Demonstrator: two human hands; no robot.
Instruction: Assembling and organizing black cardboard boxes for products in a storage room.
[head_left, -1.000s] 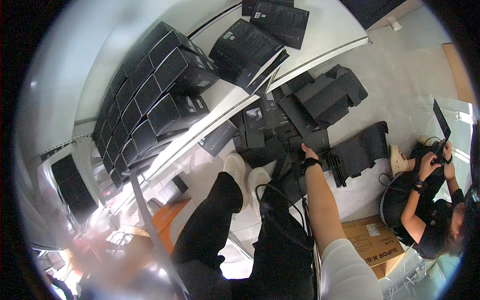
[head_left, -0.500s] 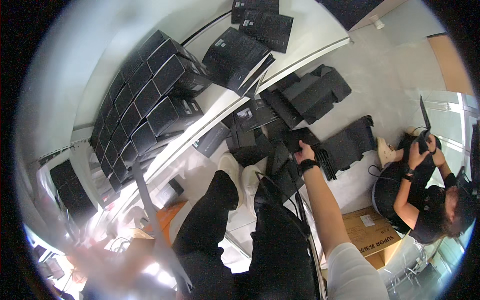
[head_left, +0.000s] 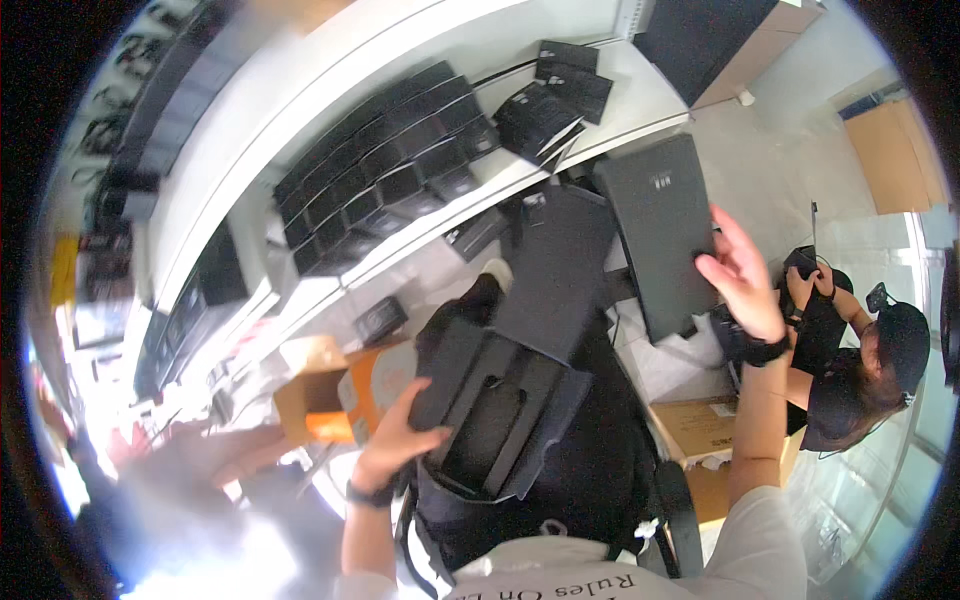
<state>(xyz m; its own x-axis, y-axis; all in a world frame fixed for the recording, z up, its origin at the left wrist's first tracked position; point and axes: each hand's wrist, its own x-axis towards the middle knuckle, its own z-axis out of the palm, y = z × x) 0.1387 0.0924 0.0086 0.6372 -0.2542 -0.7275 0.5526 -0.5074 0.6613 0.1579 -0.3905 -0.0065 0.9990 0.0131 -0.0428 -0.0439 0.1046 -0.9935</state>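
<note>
An open black box rests tilted on my lap, its long flap folded out away from me. A black insert with a rounded, elongated recess sits inside. My left hand is closed on the box's left side wall, thumb over the edge. At the right, my right hand grips the right edge of a flat black carton piece, with small light print near its top. The fingertips behind that piece are partly hidden. It stands raised beside the flap, and whether the two touch is unclear.
Rows of black boxes fill the white shelf ahead, with loose black cartons at its right. An orange-and-brown carton stands left of my legs. A co-worker sits at right beyond a brown cardboard box. Blurred people are at left.
My right hand has come up from the black cartons on the floor, now holding the flat carton piece. The left hand has come into view at the open box, now on my lap.
</note>
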